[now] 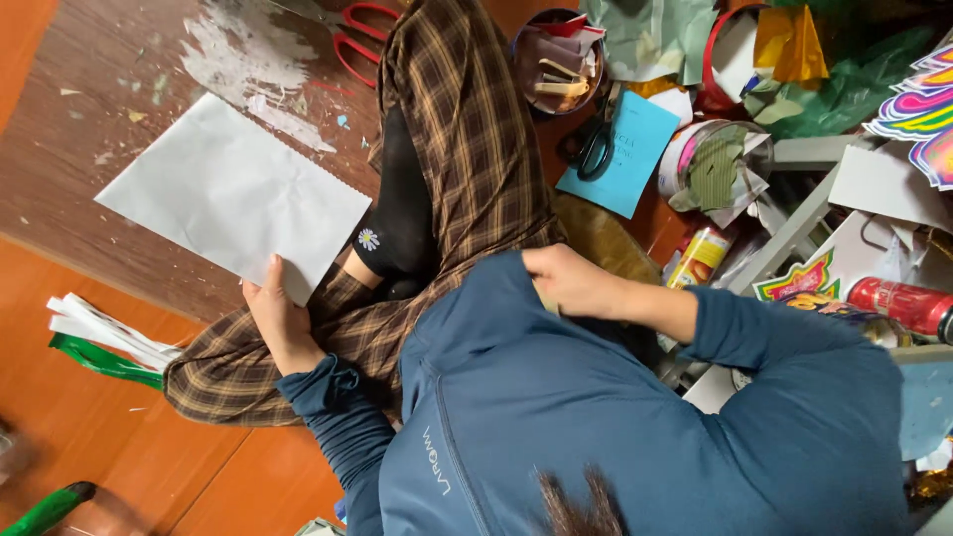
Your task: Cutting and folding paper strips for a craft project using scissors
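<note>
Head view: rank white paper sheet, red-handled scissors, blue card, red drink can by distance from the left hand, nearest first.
1. White paper sheet: gripped by the left hand, on the floor.
2. Red-handled scissors: top, beyond the knee.
3. Blue card: upper middle, in the clutter.
4. Red drink can: far right edge.

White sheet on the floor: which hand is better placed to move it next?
Left, probably. The left hand already pinches the near edge of the white sheet. The right hand grips the blue top, across the checked trouser leg from the sheet.
</note>
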